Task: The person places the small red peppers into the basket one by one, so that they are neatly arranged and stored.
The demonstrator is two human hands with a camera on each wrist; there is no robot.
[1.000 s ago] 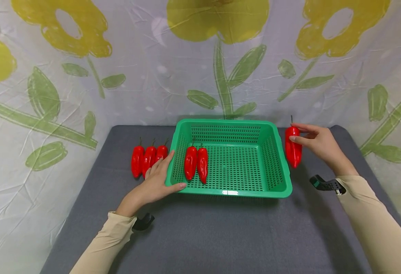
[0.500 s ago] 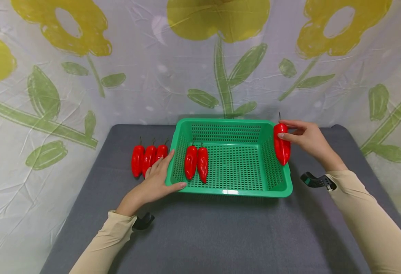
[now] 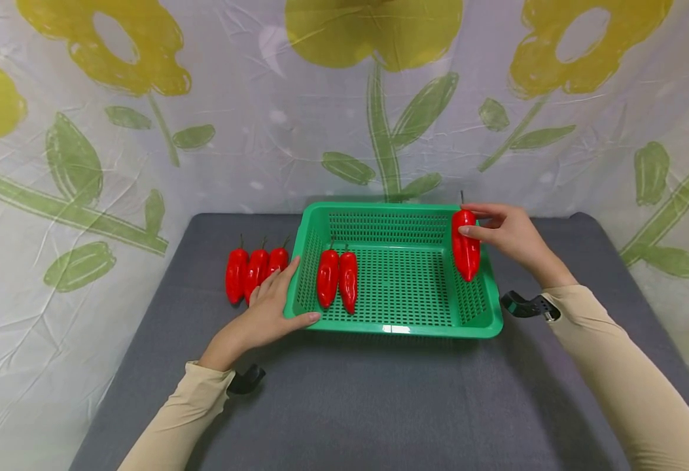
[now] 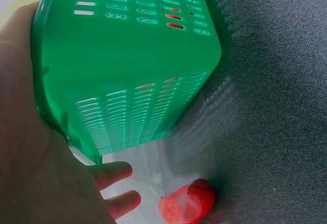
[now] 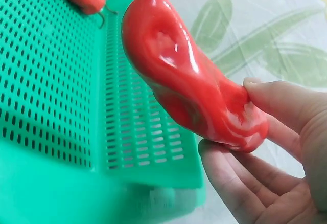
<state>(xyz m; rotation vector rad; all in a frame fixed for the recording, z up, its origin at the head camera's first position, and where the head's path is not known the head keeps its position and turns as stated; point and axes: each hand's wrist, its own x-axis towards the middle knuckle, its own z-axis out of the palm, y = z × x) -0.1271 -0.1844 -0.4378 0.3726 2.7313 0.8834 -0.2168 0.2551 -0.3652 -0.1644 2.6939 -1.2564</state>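
At the far left of the gray table [image 3: 379, 405], three red peppers [image 3: 256, 271] lie side by side, the rightmost partly hidden by the left hand [image 3: 267, 307]. That hand, fingers extended and unclenched, rests against the left near corner of the green basket [image 3: 391, 330], thumb on the near rim. Two peppers [image 3: 328, 278] lie inside at the left. Over the basket's right end, the right hand [image 3: 512, 235] pinches another pepper [image 3: 465, 247] near its stem end, tip pointing near.
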